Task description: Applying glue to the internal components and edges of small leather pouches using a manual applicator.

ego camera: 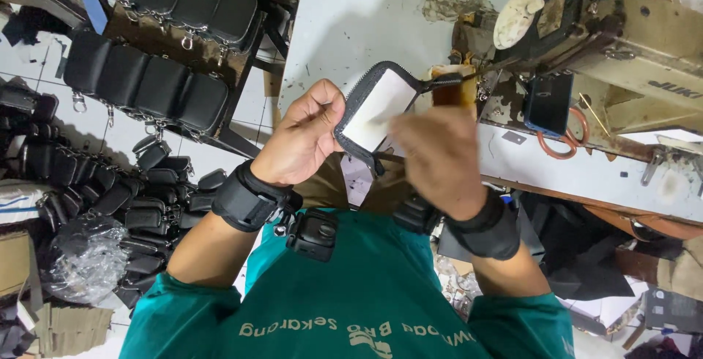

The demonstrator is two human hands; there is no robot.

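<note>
Above the worktop (381,7), left hand (304,135) pinches a pouch (373,106); right hand (439,157), blurred, grip unclear, seems mid-assembly; steadying comes next.

Pouch (370,110), centre: black edging with a toothed zipper border, white inner panel.

Wrist straps: black on the left hand (304,135); black on the right hand (439,157).

Shirt (351,308), 6 o'clock: teal green, pale lettering.

Small camera (313,234) at the chest: black.

Table (351,15), 12 o'clock: pale grey-white, patches of worn brown.

Sewing machine (644,36), 2 o'clock: dull beige, darkened with grime.

Phone (548,102), 2 o'clock: dark with a blue edge.

Cord loop (567,135) beside it: orange-brown.

Finished pouches (146,88), 10 o'clock: glossy black, silver clips, in rows.

Loose pouches (139,190), 9 o'clock: black, heaped.

Plastic bag (88,256), 8 o'clock: clear, grey sheen.

Floor tiles (117,135): white.
</note>
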